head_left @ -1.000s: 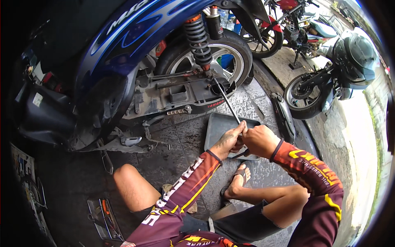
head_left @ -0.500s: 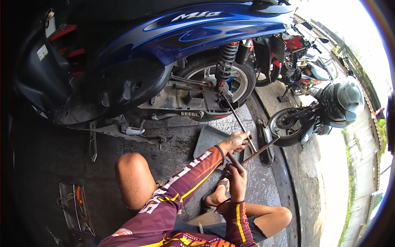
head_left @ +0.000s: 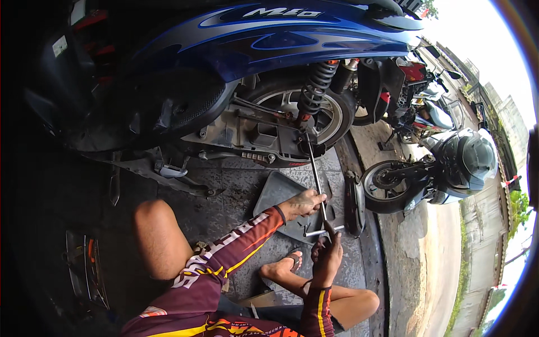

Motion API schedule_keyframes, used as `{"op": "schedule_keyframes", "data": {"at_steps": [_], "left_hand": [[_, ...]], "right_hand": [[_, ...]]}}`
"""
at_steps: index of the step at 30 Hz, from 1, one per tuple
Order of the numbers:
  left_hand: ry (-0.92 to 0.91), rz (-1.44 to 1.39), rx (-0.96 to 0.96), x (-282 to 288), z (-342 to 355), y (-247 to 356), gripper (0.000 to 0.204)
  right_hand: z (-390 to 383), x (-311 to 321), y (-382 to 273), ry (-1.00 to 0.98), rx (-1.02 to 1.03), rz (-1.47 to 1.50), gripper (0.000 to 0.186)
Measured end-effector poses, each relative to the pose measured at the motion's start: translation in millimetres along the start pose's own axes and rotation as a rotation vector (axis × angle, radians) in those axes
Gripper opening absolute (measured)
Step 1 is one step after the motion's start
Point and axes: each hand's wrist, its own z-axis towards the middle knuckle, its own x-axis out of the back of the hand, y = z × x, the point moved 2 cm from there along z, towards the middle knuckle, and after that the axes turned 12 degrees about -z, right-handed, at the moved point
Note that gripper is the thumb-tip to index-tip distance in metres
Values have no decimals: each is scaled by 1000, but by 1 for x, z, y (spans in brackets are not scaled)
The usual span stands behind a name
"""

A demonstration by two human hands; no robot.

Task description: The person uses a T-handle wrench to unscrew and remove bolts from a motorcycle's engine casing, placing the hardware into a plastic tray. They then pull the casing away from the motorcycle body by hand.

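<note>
My left hand point(head_left: 305, 204) is closed round the shaft of a long metal wrench point(head_left: 315, 165). Its far end meets the underside area of the blue scooter point(head_left: 264, 36), at the swingarm point(head_left: 269, 135) below the black shock absorber point(head_left: 318, 87). My right hand point(head_left: 327, 259) is closed near the wrench's near end, around a dark bar handle point(head_left: 329, 227) seen almost end-on; the fingers partly hide it. Beneath both hands lies a grey tray point(head_left: 275, 194). A bright metal bar point(head_left: 323, 231) shows beside the right hand, over the tray's near edge.
A black exhaust-like part point(head_left: 353, 205) lies right of the tray along a kerb. Another motorbike point(head_left: 432, 163) with a helmet-like screen stands at right, more bikes behind it. A tool tray point(head_left: 84, 264) sits at lower left. My knees flank my arms.
The bar handle has swung from pointing right to nearly end-on. My right hand has moved slightly down, and the left a little left. The whole view has shifted somewhat.
</note>
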Motion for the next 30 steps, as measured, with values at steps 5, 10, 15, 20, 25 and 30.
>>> {"op": "schedule_keyframes", "data": {"at_steps": [5,10,15,20,25,30], "left_hand": [[-26,-78,7,-4,-4,1,27],[-144,-84,150,-31,-10,-19,25],[-261,-134,173,-26,-8,-19,23],[-140,-97,95,-16,-9,-28,22],[-221,-124,121,-25,-9,-13,22],[-133,-77,150,-23,-12,-5,24]], "right_hand": [[18,0,30,315,-25,374,22],[34,-1,-8,400,248,15,34],[-8,-4,30,21,59,-471,35],[2,0,-25,126,178,187,45],[7,20,26,300,-105,256,56],[-6,20,29,-25,5,77,57]]}}
